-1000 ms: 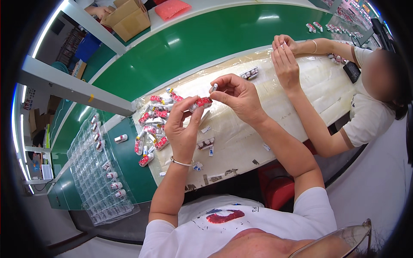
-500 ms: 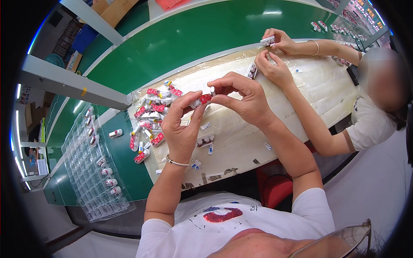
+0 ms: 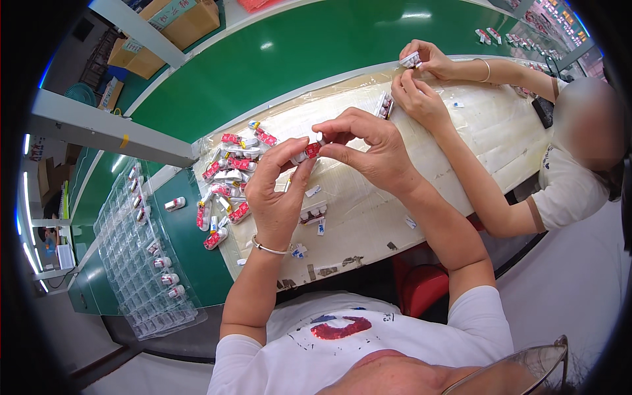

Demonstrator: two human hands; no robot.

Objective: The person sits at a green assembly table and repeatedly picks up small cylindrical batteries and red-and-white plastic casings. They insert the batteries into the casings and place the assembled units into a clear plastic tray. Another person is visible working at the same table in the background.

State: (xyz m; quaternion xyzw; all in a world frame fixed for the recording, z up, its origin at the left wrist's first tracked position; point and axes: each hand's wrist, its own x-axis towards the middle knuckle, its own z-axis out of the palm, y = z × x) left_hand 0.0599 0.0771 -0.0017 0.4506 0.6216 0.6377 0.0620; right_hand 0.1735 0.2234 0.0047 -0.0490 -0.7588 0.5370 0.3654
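Note:
Above the work table, my left hand (image 3: 276, 181) is closed, thumb and fingers pinching a small white piece with a red label (image 3: 312, 151). My right hand (image 3: 374, 150) meets it from the right. Between its thumb and forefinger is a small white tab (image 3: 320, 138), right at the labelled piece's end; whether the two are joined I cannot tell. To the left of my left hand lies a loose pile of similar red-and-white pieces (image 3: 238, 164), some with yellow parts. Below the hands a white piece with a row of rounded bumps (image 3: 313, 212) rests on the table.
A clear plastic tray (image 3: 128, 263) with many pockets, several filled, lies at the left beside a lone piece (image 3: 175, 204). A metal post (image 3: 112, 125) juts in nearby. A co-worker's hands (image 3: 424, 99) hold a white piece at right. Paper scraps (image 3: 313, 191) dot the covered table (image 3: 368, 230).
Both hands have shifted slightly left, still together at the red-labelled piece. The white tab in my right fingers has tilted. The co-worker's held piece has turned a little.

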